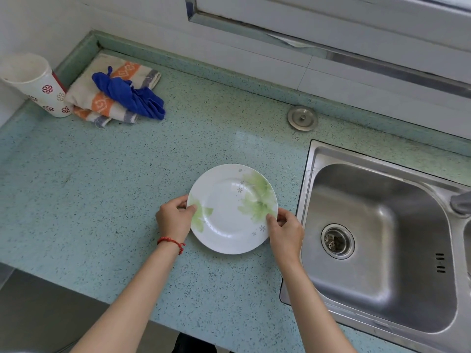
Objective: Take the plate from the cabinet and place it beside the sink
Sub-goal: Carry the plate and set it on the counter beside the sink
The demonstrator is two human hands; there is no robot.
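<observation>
A white plate (229,212) with green flower prints is on or just above the speckled teal counter (102,200), right beside the steel sink (377,263). My left hand (174,219) grips the plate's left rim, thumb on top. My right hand (285,231) pinches the lower right rim, close to the sink's left edge. I cannot tell whether the plate rests fully on the counter. No cabinet is in view.
A folded orange-striped towel (102,103) with a blue cloth (132,96) on it lies at the back left, next to a white patterned cup (35,85). A round metal cap (302,117) sits behind the sink. The counter's front edge runs below my forearms.
</observation>
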